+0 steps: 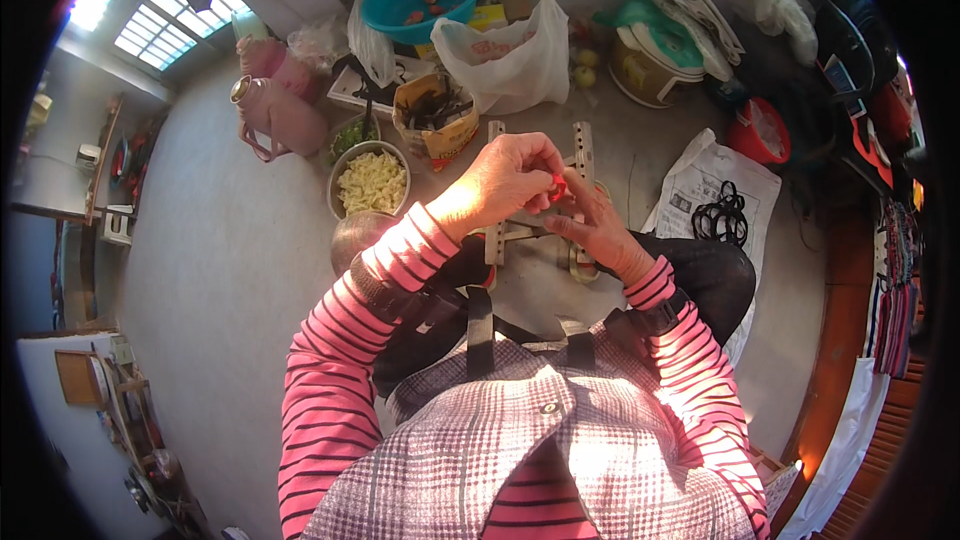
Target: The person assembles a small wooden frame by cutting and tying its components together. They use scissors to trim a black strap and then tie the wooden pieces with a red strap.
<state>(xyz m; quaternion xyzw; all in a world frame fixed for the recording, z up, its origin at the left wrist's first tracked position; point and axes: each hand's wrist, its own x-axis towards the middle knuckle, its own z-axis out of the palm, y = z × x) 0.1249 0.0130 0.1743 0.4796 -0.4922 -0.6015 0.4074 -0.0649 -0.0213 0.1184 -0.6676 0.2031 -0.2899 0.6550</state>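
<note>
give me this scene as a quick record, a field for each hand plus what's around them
left hand: fingers curled at a small bright-red object; exact grip unclear
right hand: fingertips close to the same object; grip unclear
below hands: pale frame with holed bars
left side: round bowl of chopped pale-green pieces; pink thermos jug
beyond hands: white plastic bag; round teal basin
right side: black looped cord on a white printed sack
</note>
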